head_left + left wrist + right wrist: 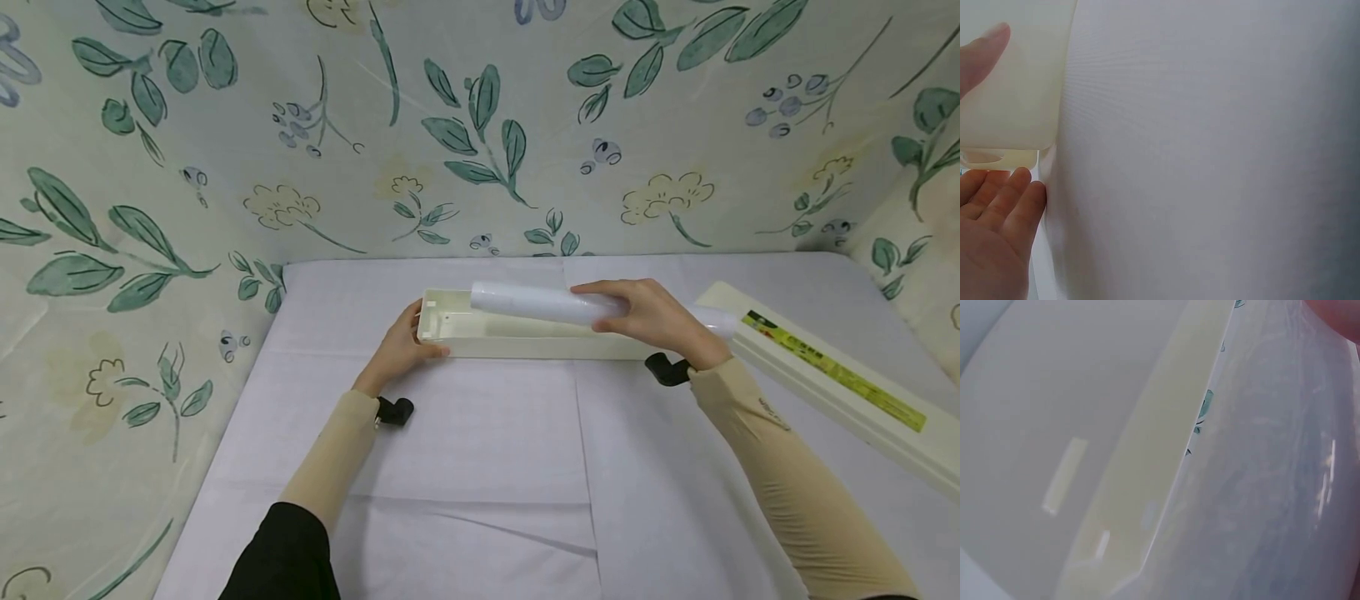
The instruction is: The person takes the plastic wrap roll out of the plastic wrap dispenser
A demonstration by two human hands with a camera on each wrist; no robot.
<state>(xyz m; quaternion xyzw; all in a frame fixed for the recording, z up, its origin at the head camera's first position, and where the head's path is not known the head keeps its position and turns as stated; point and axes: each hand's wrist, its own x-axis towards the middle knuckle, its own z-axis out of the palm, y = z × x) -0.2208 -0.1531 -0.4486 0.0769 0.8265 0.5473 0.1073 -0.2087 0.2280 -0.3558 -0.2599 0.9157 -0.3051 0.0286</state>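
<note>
My right hand [652,321] grips a roll of clear plastic wrap [525,304], thumb on the near side and fingers over the far side. The roll hangs slightly tilted over a long, cream, open-topped wrap box [525,347], its left end above the box's inside. My left hand [397,346] holds the left end of that box, thumb on the front wall, fingers behind the end. In the left wrist view, the thumb and fingertips [1022,178] lie about the box's end. The right wrist view shows the glossy roll [1266,487] close beside the box wall [1141,456].
A long cream lid [825,387] with a yellow-green label [840,367] lies slanted at the right, under and beyond my right forearm. A white cloth [480,450] with creases covers the table. Leaf-patterned fabric [480,167] hangs behind and at the sides.
</note>
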